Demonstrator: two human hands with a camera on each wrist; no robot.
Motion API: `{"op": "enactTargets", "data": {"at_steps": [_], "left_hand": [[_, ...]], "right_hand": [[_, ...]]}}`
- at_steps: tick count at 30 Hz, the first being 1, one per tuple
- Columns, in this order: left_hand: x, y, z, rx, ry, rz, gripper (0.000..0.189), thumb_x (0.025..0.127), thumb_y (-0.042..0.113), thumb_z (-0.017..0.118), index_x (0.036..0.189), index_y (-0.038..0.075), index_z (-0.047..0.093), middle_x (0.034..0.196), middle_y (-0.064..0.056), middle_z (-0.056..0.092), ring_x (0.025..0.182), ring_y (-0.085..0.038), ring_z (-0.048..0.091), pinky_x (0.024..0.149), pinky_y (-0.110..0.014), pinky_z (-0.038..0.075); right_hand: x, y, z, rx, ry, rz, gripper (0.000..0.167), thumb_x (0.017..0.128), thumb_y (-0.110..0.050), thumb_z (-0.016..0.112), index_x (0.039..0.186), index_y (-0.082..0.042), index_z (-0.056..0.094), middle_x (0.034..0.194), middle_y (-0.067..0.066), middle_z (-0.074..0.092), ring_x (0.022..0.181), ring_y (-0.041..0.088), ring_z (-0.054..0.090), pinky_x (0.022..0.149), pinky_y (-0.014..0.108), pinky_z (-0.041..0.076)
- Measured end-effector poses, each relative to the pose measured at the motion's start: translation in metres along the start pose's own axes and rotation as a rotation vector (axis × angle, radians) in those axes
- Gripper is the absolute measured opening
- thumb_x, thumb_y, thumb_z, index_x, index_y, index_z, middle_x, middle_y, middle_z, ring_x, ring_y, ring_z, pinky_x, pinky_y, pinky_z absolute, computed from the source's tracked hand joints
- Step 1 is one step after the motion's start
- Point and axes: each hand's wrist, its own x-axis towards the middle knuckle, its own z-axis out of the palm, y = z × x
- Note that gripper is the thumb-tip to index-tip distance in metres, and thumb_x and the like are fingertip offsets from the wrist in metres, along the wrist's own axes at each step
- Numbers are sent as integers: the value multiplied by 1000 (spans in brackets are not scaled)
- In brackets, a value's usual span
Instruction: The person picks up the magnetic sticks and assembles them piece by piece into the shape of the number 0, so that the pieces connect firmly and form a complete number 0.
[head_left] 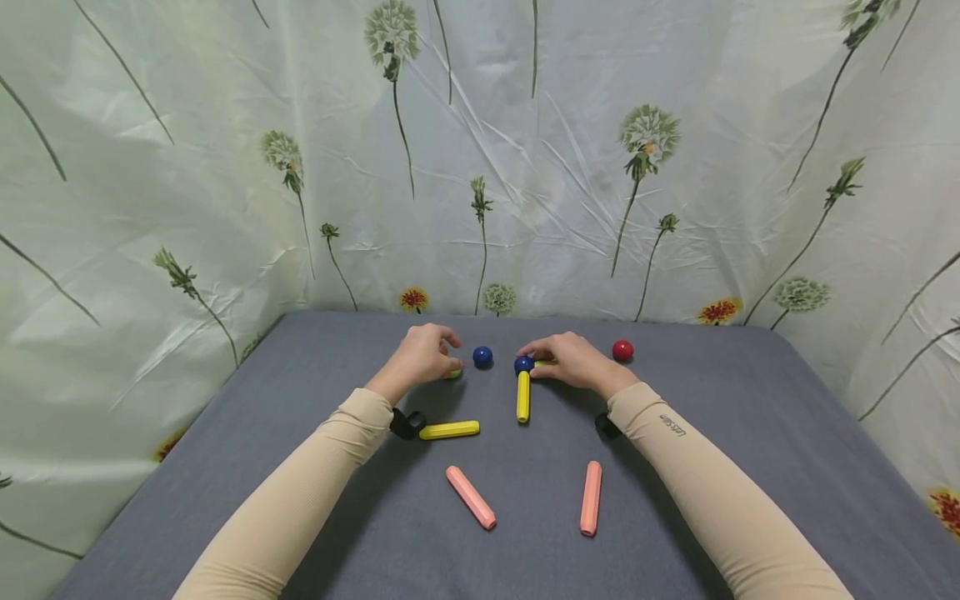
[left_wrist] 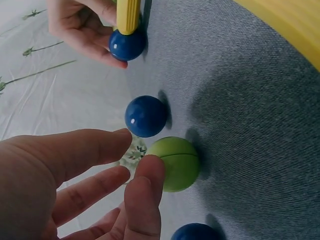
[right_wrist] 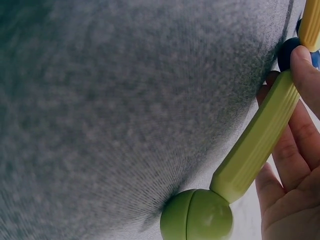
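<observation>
My right hand (head_left: 573, 360) pinches a blue ball (left_wrist: 127, 46) between thumb and fingers. A yellow stick (head_left: 522, 398) and a green stick (right_wrist: 255, 142) run out from that ball at an angle. At the green stick's far end sits a green ball (right_wrist: 197, 215). My left hand (head_left: 423, 354) is over another green ball (left_wrist: 180, 167) on the cloth, fingers spread; the thumb overlaps the ball in the left wrist view, and I cannot tell whether it touches. A loose blue ball (head_left: 482, 357) lies between the hands.
A red ball (head_left: 622, 350) lies beyond the right hand. Another blue ball (left_wrist: 196, 233) shows at the left wrist view's lower edge. A yellow stick (head_left: 450, 430) and two pink sticks (head_left: 471, 497) lie nearer on the grey cloth (head_left: 540, 558). A flowered curtain (head_left: 555, 167) hangs behind.
</observation>
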Motion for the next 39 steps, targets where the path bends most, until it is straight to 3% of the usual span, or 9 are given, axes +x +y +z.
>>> {"op": "enactTargets", "data": {"at_steps": [13,21,30,39], "left_hand": [[-2,-3,4,-44,-35,-8,38,97,19,80,132,7,73,76,-4,72,64,-16,69,69,-32,56],[-1,-5,6,-51,-35,-3,45,97,17,81,138,5,71,78,-4,73,60,-13,69,65,-29,57],[-1,-8,8,-87,-61,-40,47,95,16,83,139,5,71,87,-6,81,61,-12,72,64,-28,59],[-1,-9,10,-112,-74,-84,43,95,14,82,136,3,71,80,-8,78,62,-14,73,63,-28,61]], "right_hand": [[0,0,1,2,-3,5,40,103,-25,74,143,-19,71,131,10,77,121,28,72,105,50,57],[0,1,2,4,-4,3,40,103,-25,74,143,-19,71,131,10,77,121,28,72,105,51,57],[0,1,2,4,-3,6,40,103,-24,74,143,-19,71,129,10,78,119,27,72,105,50,57],[0,1,2,10,-6,9,40,103,-25,74,143,-20,71,129,10,78,118,26,72,104,50,57]]}}
